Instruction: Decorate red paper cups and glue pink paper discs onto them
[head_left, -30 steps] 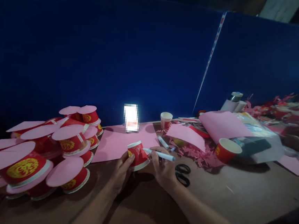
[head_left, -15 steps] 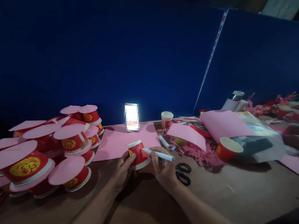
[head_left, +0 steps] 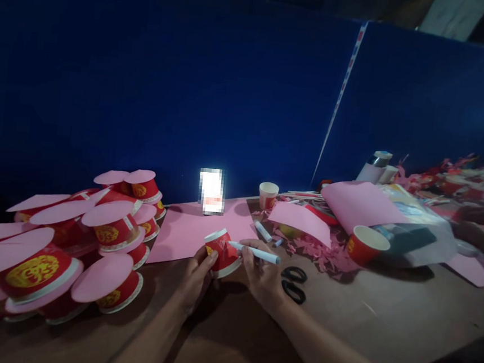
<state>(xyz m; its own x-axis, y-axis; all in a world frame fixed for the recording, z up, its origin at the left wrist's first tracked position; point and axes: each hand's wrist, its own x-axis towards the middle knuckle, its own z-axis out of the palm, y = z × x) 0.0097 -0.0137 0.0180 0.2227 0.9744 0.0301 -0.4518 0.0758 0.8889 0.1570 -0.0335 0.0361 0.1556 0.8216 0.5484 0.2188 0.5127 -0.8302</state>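
A red paper cup [head_left: 227, 255] with a white rim, tilted on its side, is gripped by my left hand [head_left: 198, 275], thumb across its front. My right hand [head_left: 263, 274] pinches a white marker pen [head_left: 264, 255], whose tip meets the cup's red side. Faint pale marks show on the cup near the tip. Behind the cup lies a pink paper sheet [head_left: 191, 230]. Black-handled scissors [head_left: 293, 283] rest just right of my right hand; their blades are hidden. A pen cap or short white marker [head_left: 263, 231] lies beyond that hand.
Stacked red cups with pink paper discs [head_left: 108, 232] crowd the left. Pink paper scraps [head_left: 324, 253], an upright red cup [head_left: 369, 246] and a plastic bag [head_left: 419, 239] lie to the right. Another person's hand [head_left: 482, 222] shows at the right edge. A blue partition [head_left: 169, 85] stands behind.
The view has shifted slightly, so things at the left and right sit a little further left. Both hands keep hold of the cup and marker pen; the pen stays at the cup's side.
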